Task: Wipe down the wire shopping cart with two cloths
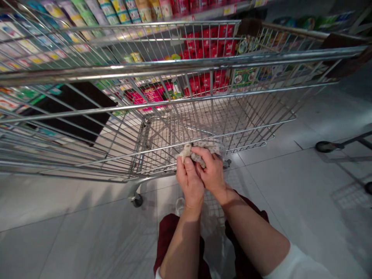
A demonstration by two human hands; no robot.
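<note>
A pale, speckled cloth (209, 146) is bunched up at the near side of a metal shopping cart (180, 69). Both hands grip it close together, beside the lower side wires. My left hand (190, 180) is closed on the cloth's left end, its thumb on top. Just to the right, my right hand (211, 170) has its fingers curled over the cloth's middle. Part of the cloth trails behind the right hand, against the wires. The undersides of both hands are hidden.
Behind the cart, shelves hold colourful bottles (84, 15) and red packs (207, 46). A dark panel (72, 110) shows through the cart's left side. One cart wheel (137, 200) rests on the tiled floor (261, 190). Another wheeled frame (325, 146) stands at right.
</note>
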